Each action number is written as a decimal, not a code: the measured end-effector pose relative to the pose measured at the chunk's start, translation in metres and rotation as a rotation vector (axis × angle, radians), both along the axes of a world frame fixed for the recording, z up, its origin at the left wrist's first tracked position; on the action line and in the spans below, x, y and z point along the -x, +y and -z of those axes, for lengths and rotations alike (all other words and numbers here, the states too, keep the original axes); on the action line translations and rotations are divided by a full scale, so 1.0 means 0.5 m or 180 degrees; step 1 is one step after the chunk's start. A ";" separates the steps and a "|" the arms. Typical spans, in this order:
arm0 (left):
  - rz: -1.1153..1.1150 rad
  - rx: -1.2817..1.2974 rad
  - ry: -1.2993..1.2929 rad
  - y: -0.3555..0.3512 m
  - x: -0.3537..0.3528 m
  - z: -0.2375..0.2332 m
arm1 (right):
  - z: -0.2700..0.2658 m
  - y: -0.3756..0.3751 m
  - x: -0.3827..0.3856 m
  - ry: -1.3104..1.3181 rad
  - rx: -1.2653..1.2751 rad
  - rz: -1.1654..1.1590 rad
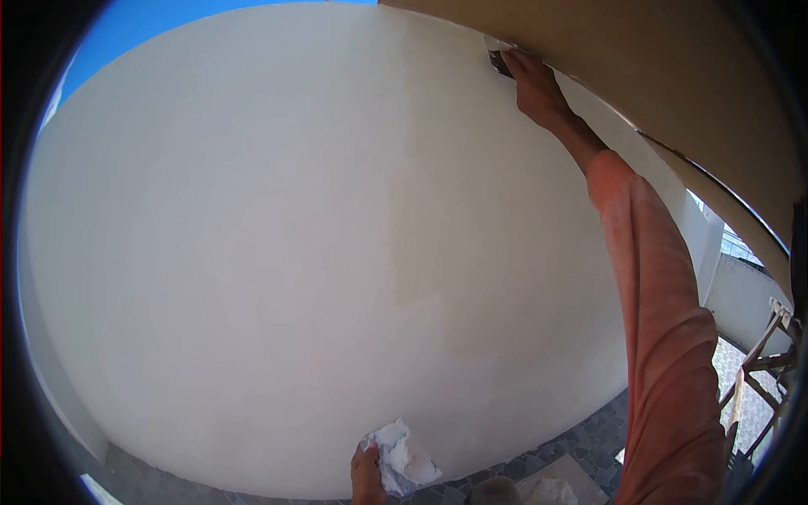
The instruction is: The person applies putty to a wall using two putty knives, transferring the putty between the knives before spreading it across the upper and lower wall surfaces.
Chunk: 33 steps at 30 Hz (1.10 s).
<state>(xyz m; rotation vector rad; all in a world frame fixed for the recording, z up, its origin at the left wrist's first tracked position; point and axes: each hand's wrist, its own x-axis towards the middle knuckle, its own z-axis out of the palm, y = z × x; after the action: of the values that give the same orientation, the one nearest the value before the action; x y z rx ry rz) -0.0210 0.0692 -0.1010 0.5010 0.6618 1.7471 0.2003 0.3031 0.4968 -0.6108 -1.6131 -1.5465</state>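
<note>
High on the pale wall (252,219), my right hand (539,88) is closed on a putty knife (499,61). Its blade rests against the wall just under the brown overhang (665,76); the fingers partly hide the tool. Low in the view, my left hand (367,475) grips the edge of a plate, most of it covered by white putty (402,454). A damp-looking darker patch (454,252) runs down the wall below the right hand.
Dark stone paving (589,429) lies far below along the wall's foot, with a light board (568,480) on it. To the right stands a wooden trestle (762,362). The overhang slopes down along the upper right.
</note>
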 end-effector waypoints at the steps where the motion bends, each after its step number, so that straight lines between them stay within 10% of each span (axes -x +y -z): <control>1: -0.0020 0.0025 0.0011 0.000 0.000 -0.001 | 0.002 0.010 0.002 -0.0014 0.0031 -0.0028; 33: 0.0014 0.0028 0.0075 0.017 0.010 0.031 | 0.096 -0.008 -0.123 -0.0208 0.0529 -0.0375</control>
<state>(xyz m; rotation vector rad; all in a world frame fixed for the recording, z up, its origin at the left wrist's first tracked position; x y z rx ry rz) -0.0258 0.0778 -0.1167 0.5173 0.6841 1.7360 0.2618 0.2990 0.4489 -0.5479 -1.8072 -1.3689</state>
